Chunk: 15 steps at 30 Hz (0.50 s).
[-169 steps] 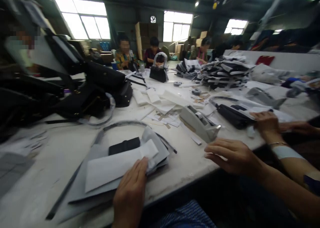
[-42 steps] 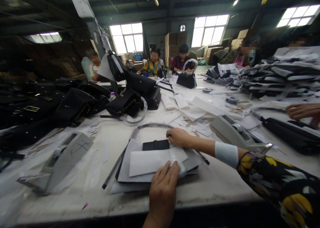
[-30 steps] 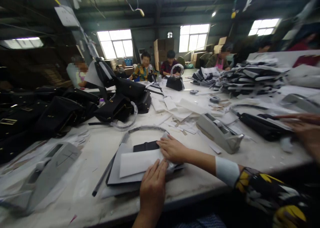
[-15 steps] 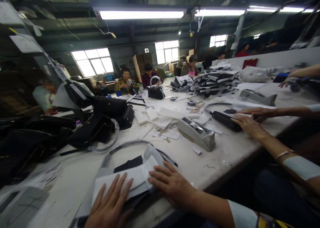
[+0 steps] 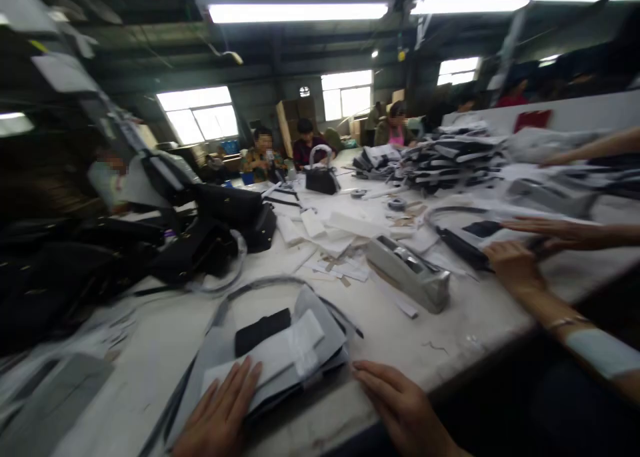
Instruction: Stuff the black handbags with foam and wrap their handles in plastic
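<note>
In front of me a flat dark handbag lies on the table, with white padding sheet and thin translucent wrapping over it. Its wrapped handle arches away from me, and a small black piece sits inside the arch. My left hand rests on the near left part of the white sheet, fingers stretched out. Just off the bag's right end is my right hand, its fingers extended and holding nothing that I can see.
Beyond the bag stands a grey tape dispenser, near scattered white scraps. Black bags are heaped at left, beside another grey dispenser. A co-worker's hands touch another bag at right. Stacked dark-and-white pieces lie farther back.
My right hand has come off the bag's right side and moved right, uncovering the wrapping there. My left hand stays on the sheet. The whole view has shifted slightly.
</note>
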### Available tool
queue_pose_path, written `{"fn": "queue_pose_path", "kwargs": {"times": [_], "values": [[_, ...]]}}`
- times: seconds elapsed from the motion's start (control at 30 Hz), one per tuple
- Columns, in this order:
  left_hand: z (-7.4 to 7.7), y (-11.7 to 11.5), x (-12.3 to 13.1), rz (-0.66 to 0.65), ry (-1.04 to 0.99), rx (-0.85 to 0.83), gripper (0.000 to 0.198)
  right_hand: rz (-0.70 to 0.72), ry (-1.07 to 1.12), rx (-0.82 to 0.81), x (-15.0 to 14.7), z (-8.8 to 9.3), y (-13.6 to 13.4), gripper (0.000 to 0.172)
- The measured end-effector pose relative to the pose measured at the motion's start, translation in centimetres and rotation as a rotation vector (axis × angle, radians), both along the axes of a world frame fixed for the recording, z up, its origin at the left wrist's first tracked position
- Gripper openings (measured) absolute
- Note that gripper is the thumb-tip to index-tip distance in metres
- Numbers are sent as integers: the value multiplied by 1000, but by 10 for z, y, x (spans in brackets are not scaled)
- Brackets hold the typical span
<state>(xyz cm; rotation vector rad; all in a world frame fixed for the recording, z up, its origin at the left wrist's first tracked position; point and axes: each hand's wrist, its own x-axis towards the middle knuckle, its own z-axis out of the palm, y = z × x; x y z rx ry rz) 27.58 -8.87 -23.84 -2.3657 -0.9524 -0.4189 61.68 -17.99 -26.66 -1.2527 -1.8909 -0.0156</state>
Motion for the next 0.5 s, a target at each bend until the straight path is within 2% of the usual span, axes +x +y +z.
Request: {"fn": "queue_pose_path", "kwargs": {"times": [0.07,0.13,0.17,0.23,0.3,0.37,0.43,0.5], "values": [[5,-16,27,98,-49,37,61,11,1,67,0,5,-2,35],[2,-24,59,172,-117,43,44,89,-27,139,-2,16,7,38],[0,-24,73,242,-144,31,42,148,-48,170,-4,22,15,41],[-3,-22,91,293,-153,52,40,266,-96,223,-12,34,36,47],[0,-22,94,287,-140,62,41,348,-164,255,-24,42,59,50],[8,-27,90,250,-111,43,42,409,-251,277,-35,40,80,51],[14,-33,83,210,-73,8,42,464,-304,280,-40,29,97,51],[14,-35,80,175,-67,-10,42,485,-217,212,-39,13,110,47]]}}
